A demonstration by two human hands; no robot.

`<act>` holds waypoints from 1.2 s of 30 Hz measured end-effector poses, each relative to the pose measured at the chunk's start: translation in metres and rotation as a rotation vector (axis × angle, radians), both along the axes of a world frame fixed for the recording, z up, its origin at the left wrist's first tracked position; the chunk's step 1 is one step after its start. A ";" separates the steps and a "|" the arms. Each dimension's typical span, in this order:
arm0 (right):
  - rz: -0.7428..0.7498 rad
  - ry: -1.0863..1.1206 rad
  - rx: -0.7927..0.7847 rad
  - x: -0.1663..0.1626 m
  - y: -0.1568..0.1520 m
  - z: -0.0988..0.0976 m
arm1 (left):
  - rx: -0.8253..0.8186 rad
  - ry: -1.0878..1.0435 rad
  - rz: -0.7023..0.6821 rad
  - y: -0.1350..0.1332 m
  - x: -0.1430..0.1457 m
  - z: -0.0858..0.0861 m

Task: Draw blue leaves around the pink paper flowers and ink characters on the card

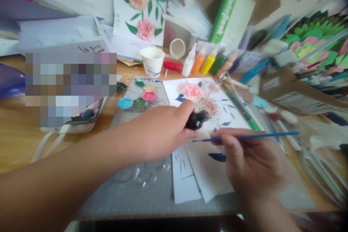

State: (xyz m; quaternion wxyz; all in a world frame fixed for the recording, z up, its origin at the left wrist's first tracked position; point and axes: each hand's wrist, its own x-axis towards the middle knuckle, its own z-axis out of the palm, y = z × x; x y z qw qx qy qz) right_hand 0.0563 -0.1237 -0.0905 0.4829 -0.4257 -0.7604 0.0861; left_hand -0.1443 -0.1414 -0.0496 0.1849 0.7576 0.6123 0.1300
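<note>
My left hand [176, 127] reaches across the middle with its fingers wrapped round a small glossy black bottle [196, 120], held over the painted sheet. Part of the bottle is hidden by the hand, and its contents cannot be made out. In my right hand [247, 163], a thin paintbrush [272, 135] with a blue handle lies almost level, its dark tip pointing left, just below the bottle. The white paper [209, 174] under both hands carries a fluffy pink flower [191, 90], a brownish one [210, 107] and dark blue leaves [217, 157].
A clear palette with paint wells [139, 103] rests on the grey mat [130, 197]. Behind stand a paper cup [152, 61] and several paint bottles [208, 62]. At left a phone [88, 114] has white cables. Scissors [323, 174] and pens [241, 107] lie at right.
</note>
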 end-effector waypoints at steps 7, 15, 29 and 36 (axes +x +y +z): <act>0.054 -0.054 -0.038 0.001 0.003 -0.004 | -0.158 -0.037 0.027 0.002 -0.002 0.010; 0.088 -0.166 0.037 0.002 0.005 0.002 | -0.140 -0.029 0.038 0.003 -0.002 0.007; 0.170 -0.127 -0.066 0.006 -0.001 -0.001 | -0.115 -0.037 0.044 0.003 -0.001 0.005; 0.080 -0.131 -0.016 0.008 0.002 -0.003 | -0.131 -0.017 0.047 0.002 -0.001 0.006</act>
